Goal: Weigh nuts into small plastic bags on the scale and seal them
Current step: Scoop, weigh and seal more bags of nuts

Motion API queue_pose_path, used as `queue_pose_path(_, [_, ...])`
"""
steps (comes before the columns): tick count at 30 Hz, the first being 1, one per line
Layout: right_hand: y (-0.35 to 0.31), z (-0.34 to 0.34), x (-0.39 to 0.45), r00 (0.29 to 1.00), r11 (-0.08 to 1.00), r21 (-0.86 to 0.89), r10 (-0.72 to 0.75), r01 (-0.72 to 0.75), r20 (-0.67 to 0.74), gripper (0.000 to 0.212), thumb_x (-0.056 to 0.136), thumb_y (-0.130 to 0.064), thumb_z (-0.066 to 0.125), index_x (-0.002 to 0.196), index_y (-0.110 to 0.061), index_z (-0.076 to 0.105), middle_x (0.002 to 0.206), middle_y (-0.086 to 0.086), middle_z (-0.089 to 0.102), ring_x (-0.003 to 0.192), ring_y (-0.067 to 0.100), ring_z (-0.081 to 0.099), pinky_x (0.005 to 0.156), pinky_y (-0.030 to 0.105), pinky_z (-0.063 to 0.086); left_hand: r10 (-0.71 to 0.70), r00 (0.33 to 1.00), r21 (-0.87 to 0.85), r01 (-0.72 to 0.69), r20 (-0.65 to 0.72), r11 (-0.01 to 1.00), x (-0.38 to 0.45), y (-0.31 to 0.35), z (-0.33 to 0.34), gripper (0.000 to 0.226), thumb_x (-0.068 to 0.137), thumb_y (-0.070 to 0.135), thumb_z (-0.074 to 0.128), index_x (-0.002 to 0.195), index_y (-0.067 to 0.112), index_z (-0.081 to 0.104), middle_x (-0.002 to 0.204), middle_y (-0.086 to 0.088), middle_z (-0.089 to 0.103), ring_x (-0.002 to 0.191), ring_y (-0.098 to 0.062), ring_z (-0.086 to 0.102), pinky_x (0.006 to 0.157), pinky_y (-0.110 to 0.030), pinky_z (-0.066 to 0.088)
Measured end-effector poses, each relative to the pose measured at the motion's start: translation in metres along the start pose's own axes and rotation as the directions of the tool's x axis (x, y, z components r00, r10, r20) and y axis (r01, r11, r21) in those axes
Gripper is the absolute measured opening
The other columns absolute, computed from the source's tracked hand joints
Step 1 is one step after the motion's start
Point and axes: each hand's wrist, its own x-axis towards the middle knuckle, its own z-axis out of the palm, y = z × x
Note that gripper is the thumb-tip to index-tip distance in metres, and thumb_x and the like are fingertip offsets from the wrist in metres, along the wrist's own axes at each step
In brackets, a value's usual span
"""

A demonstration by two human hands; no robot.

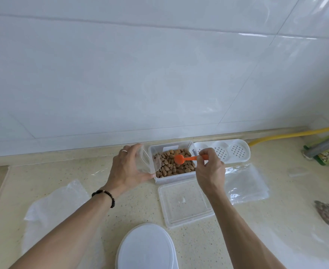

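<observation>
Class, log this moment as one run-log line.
left hand: holds bag | right hand: holds orange scoop over nuts

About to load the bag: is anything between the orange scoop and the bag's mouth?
Nothing visible. The orange scoop sits over the nuts; the small plastic bag, held by the left hand, is just beyond the container's left wall.

No text can be read; the green packet [328, 154] at the far right carries print, but too small to read.
</observation>
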Motion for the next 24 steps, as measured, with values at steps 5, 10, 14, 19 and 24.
queue_pose_path(5, [0.013,0.026,-0.01,0.975,0.976,0.135,0.149,-0.172,0.164,0.009,0.096,-0.011,0.053,0.092,-0.017,0.058,0.082,-0.002,0.063,0.059,0.017,0.057,0.053,0.029,0.047,0.022,1.0,0.028,-0.022,-0.005,0.999,-0.006,-0.007,0.002,0.096,0.049,0.06,0.081,0.13,0.025,0.043,0.109,0.006,0.049,0.102,-0.014,0.049,0.094,-0.035,0.038])
queue_pose_path(10, [0.016,0.027,-0.007,0.889,0.83,0.321,0.435,-0.457,0.14,0.009,0.096,-0.008,0.053,0.095,-0.014,0.06,0.083,0.007,0.064,0.051,0.018,0.058,0.049,0.029,0.048,0.032,0.999,0.041,-0.032,-0.011,0.999,-0.007,-0.008,0.006,0.096,0.051,0.056,0.085,0.132,0.024,0.044,0.108,0.006,0.047,0.104,-0.014,0.047,0.096,-0.034,0.036])
queue_pose_path(14, [0.021,0.021,-0.004,0.819,0.706,0.444,0.56,-0.552,0.126,0.011,0.094,-0.003,0.054,0.101,-0.008,0.061,0.078,0.011,0.063,0.044,0.015,0.054,0.047,0.028,0.047,0.043,0.999,0.077,-0.042,-0.014,0.996,-0.003,-0.006,0.009,0.096,0.051,0.057,0.084,0.132,0.024,0.043,0.109,0.004,0.049,0.104,-0.016,0.05,0.095,-0.036,0.039])
queue_pose_path(19, [0.023,0.009,-0.003,0.768,0.601,0.535,0.621,-0.594,0.155,0.011,0.093,-0.002,0.055,0.1,-0.009,0.061,0.083,0.016,0.065,0.041,0.013,0.049,0.048,0.028,0.045,0.04,0.999,0.182,-0.035,-0.029,0.983,0.003,0.001,0.012,0.092,0.052,0.06,0.081,0.128,0.023,0.045,0.108,0.001,0.052,0.101,-0.021,0.051,0.087,-0.038,0.043])
queue_pose_path(24, [0.011,-0.009,0.001,0.828,0.601,0.602,0.525,-0.526,0.2,0.01,0.092,0.0,0.057,0.094,-0.01,0.06,0.088,0.021,0.069,0.042,0.014,0.047,0.049,0.03,0.043,-0.013,1.0,0.23,0.014,-0.009,0.973,0.011,0.012,0.011,0.09,0.055,0.06,0.081,0.128,0.023,0.044,0.112,-0.001,0.052,0.107,-0.024,0.05,0.088,-0.038,0.041])
